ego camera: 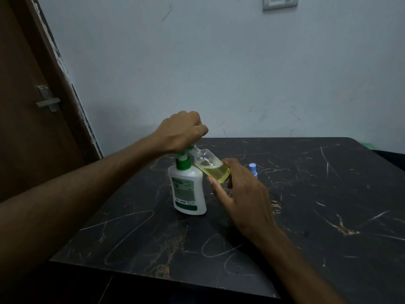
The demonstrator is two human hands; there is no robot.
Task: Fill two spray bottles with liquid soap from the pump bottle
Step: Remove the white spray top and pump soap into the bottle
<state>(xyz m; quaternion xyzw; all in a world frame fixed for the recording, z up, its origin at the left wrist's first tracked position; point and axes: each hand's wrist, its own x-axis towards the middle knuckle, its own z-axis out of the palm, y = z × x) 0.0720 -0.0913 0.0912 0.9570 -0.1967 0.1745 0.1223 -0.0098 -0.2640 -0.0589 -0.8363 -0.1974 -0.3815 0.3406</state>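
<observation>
Yellow-green liquid soap pooled in the lower part of a clear spray bottle, tilted with its open neck up against the green pump spout. Gripped around its base by the right hand, fingers curled on the glass-clear body. White pump bottle upright on the black marbled surface, touching the tilted one at the shoulder. Left hand clenched in a fist on top of the pump head, knuckles up. Blue-capped second spray bottle just behind the right hand, mostly hidden. Pale wall beyond, brown door with a metal latch at left.
</observation>
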